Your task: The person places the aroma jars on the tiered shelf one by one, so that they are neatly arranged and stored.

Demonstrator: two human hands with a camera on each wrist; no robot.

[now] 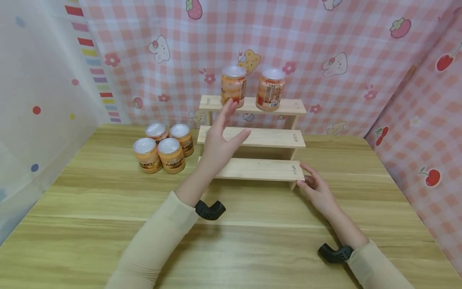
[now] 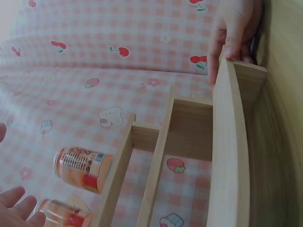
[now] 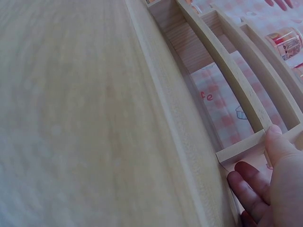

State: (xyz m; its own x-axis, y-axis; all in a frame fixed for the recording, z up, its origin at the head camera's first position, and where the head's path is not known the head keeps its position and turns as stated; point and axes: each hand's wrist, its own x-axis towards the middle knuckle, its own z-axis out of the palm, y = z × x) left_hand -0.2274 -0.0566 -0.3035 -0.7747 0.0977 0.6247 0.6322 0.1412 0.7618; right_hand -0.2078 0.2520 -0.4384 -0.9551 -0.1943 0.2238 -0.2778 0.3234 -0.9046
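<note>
Left grip: left hand [image 1: 221,147] spread wide, holding nothing, near the left top jar [image 1: 232,83]; contact cannot be told.
Right grip: right hand [image 1: 320,194] pinches the right end of the lowest shelf [image 1: 260,169].
Top shelf [image 1: 293,106]: left top jar and right top jar [image 1: 270,91] stand upright, apart.
Desk [image 1: 270,237]: four jars [image 1: 169,151] clustered left of the rack [image 1: 265,137].
Care: brace the shelf without tugging; let the left fingers clear the jar's base, as a nudge could tip it.

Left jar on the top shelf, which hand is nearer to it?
Left. The left hand is just in front of the jar; whether it touches is unclear. The right hand is farther off, lower, gripping the right end of the bottom shelf.
</note>
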